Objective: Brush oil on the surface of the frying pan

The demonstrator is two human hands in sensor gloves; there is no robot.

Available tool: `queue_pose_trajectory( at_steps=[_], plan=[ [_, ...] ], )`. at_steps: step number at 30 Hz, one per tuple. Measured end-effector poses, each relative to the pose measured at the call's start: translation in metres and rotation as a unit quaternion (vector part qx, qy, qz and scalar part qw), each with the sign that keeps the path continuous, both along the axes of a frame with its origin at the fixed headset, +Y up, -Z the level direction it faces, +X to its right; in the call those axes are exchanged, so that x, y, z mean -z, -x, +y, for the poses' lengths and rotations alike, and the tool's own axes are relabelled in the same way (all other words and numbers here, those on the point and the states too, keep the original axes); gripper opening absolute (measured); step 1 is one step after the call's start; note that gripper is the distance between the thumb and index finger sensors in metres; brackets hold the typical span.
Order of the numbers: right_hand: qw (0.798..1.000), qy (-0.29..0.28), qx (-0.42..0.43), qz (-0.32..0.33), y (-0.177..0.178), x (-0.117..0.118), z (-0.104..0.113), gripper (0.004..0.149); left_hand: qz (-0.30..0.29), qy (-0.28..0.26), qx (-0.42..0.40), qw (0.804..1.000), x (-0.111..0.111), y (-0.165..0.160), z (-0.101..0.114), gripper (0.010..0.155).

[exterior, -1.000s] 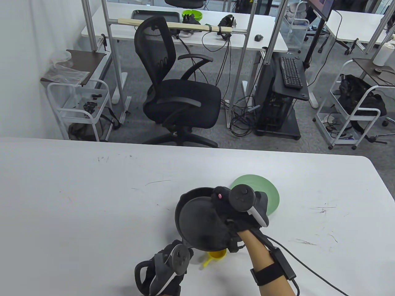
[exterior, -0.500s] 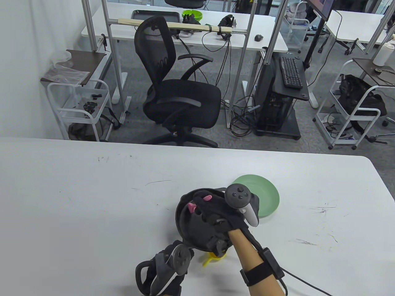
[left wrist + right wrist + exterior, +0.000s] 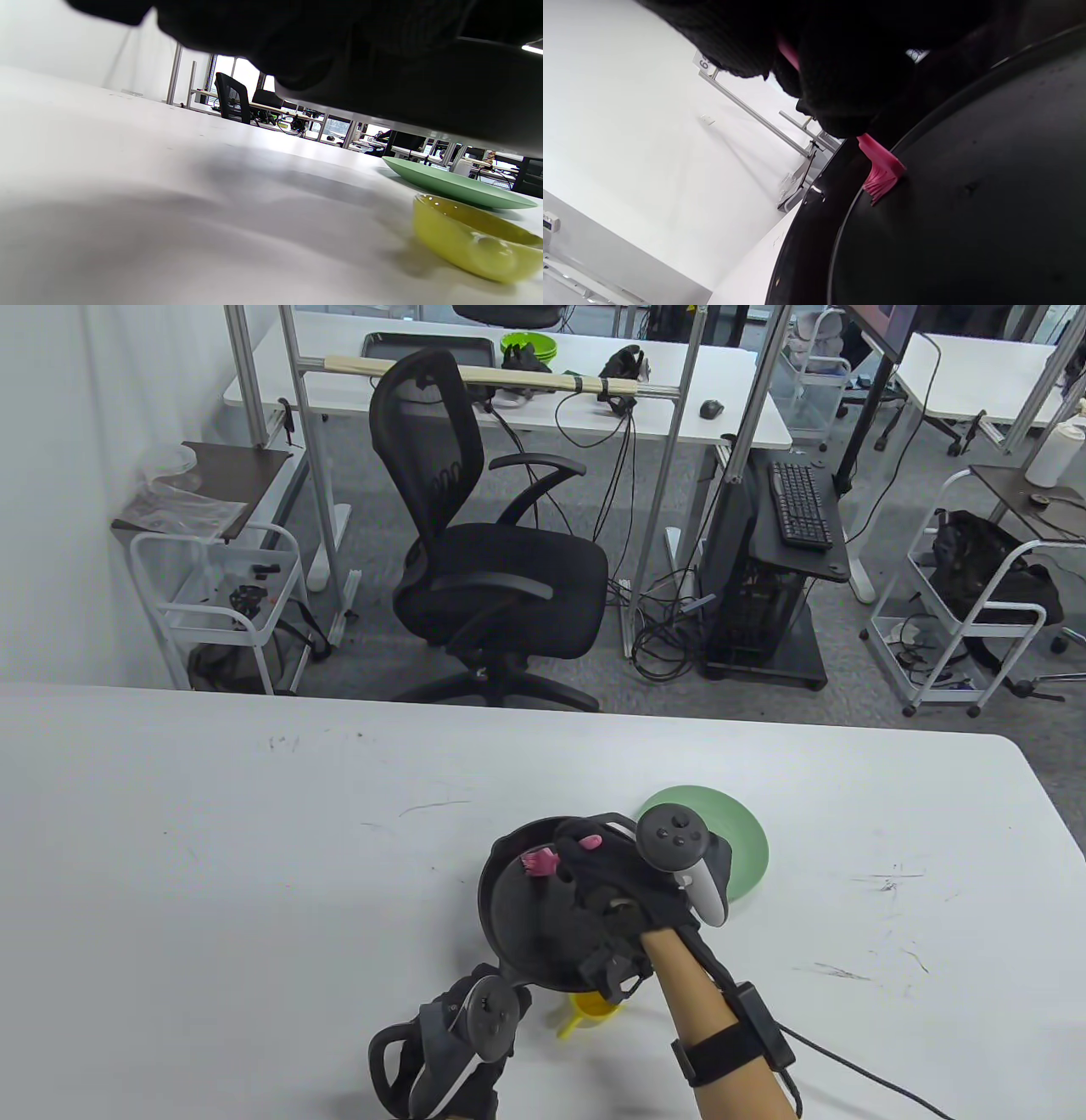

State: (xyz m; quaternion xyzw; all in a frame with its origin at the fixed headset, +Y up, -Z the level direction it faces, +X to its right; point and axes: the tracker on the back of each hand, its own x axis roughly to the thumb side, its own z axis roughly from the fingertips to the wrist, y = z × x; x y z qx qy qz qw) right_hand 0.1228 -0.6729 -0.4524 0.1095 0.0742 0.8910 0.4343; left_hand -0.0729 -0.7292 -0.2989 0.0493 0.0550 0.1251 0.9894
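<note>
- Your left hand [image 3: 462, 1052] sits at the near edge of the table [image 3: 212, 857], tracker up. It is at the frying pan's handle end, but the glove and tracker hide the fingers, so whether they grip the handle cannot be told. In the left wrist view a dark glove and the pan's underside fill the top.
- The frying pan [image 3: 526, 916] lies just ahead of your left hand and under your right hand. In the left wrist view its base appears raised above the table, with a shadow beneath.
- The yellow dish [image 3: 471, 241] rests on the table just right of your left hand, tucked under the pan's near rim, below your right wrist.
- Your right hand [image 3: 619, 882] reaches over the pan, fingers curled round the pink brush [image 3: 880, 169].
- The brush's bristles touch the pan's floor at its far left side, close to where floor meets wall, beyond your right fingertips.
- The green plate [image 3: 747, 848] lies flat on the table just right of your right hand, partly hidden by its tracker, beside the pan's far right rim.
</note>
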Motion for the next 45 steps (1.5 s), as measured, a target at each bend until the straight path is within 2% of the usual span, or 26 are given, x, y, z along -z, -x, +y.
queue_pose_trajectory(
  at_steps=[4,10,16,25,34,45],
  plan=[
    [0.998,-0.023,-0.057,-0.019,-0.009,-0.002,0.004,0.047,0.001,0.0,0.004,1.0,0.0,0.0,0.0,0.06],
    [0.996,-0.039,-0.07,-0.03,-0.026,-0.006,0.006,0.046,0.001,0.002,0.005,1.0,0.0,0.0,-0.001,0.06],
    [0.998,-0.056,0.027,-0.024,-0.058,-0.019,0.013,0.046,0.015,-0.005,0.002,1.0,0.001,0.005,-0.002,0.06],
    [0.993,-0.071,0.094,-0.027,-0.117,-0.041,0.018,0.046,0.037,-0.008,0.012,0.999,0.006,0.011,-0.006,0.06],
    [0.985,-0.078,0.148,-0.053,-0.167,-0.056,-0.006,0.046,0.065,0.001,0.008,0.998,0.014,0.026,-0.014,0.06],
    [0.971,-0.085,0.207,-0.088,-0.216,-0.077,-0.054,0.046,0.1,0.032,0.005,0.994,0.024,0.04,-0.026,0.06]
  ],
)
